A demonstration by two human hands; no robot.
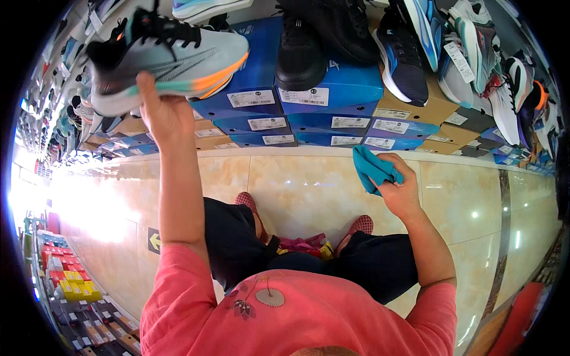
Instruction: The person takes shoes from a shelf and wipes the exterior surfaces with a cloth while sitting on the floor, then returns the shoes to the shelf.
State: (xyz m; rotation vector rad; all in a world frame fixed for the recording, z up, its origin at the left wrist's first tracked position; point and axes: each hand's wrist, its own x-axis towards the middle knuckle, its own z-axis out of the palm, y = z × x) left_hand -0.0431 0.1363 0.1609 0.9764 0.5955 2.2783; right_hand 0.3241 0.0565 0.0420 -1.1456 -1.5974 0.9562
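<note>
My left hand [167,113] is raised at the upper left and grips a grey running shoe [178,55] by its sole. That shoe has black laces, and its midsole shades from white through mint to orange. Part of another orange-edged sole [218,87] shows just behind it. In my right hand [401,191] is a folded teal cloth [374,169], held above the tiled floor in front of the shoe boxes. Black shoes [301,58] rest on the blue shoe box [343,84] between my two hands.
Stacked blue and brown boxes [412,104] with labels line the shelf base. More shoes [401,62] stand on them to the right. Beneath me is a glossy tile floor [303,178], with a floor arrow [154,240] at left. Yellow and red boxes [80,289] fill the lower left.
</note>
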